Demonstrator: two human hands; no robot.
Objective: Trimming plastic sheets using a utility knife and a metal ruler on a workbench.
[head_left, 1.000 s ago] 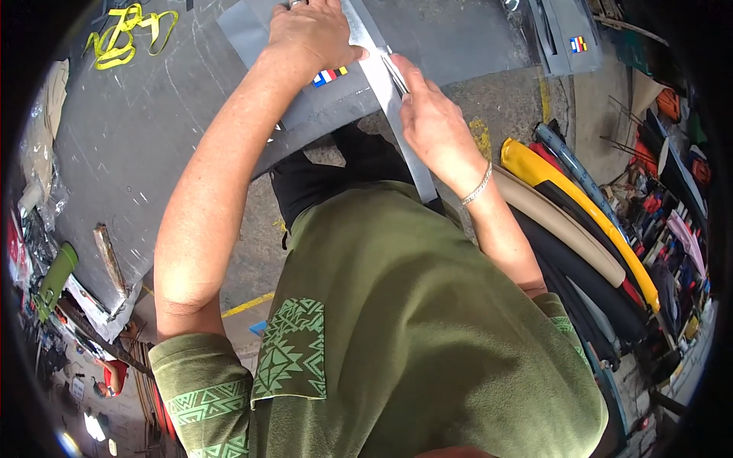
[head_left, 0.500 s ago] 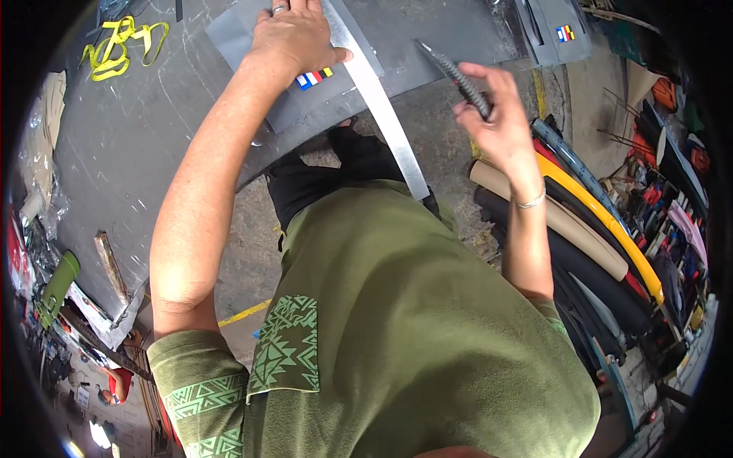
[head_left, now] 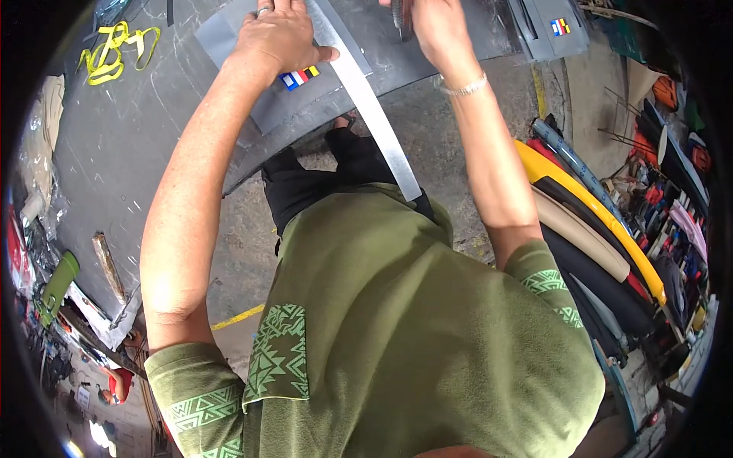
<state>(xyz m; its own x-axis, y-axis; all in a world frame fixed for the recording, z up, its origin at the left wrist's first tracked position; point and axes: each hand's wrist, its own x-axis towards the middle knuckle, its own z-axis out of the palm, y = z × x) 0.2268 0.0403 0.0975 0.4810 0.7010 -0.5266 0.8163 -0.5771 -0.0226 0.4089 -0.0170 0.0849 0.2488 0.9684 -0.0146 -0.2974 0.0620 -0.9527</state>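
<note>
- Head view: left hand (head_left: pixel 279 34) lay flat, fingers pressed together, thumb out, pinning a long metal straightedge (head_left: pixel 366 95) onto a grey sheet (head_left: pixel 229 34) on the dark table (head_left: pixel 114 153).
- Straightedge ran diagonally from the top of the frame down toward the person's body, its near end overhanging the table edge above the black trousers (head_left: pixel 305 187).
- Right hand (head_left: pixel 431 23) was closed around a dark ridged tool handle (head_left: pixel 401 14) at the top edge, just right of the straightedge. Tool tip out of view, so I could not tell the tool type or whether it touched the sheet.
- A small sticker with coloured stripes (head_left: pixel 299 77) sat on the sheet just below the left hand.
- Judgement on doing it well: keep left-hand pressure directly over the straightedge near the working point, so it cannot pivot; the overhanging end gives it leverage to swing.
- Keep the left fingertips behind the guiding edge, away from the tool path.
- Run the tool snug against the edge in one steady pull, light pressure first.
- Nearby: yellow strap (head_left: pixel 114 53) on the table at far left; rolled materials (head_left: pixel 595 221), yellow, tan and black, stacked to the right on the floor.
</note>
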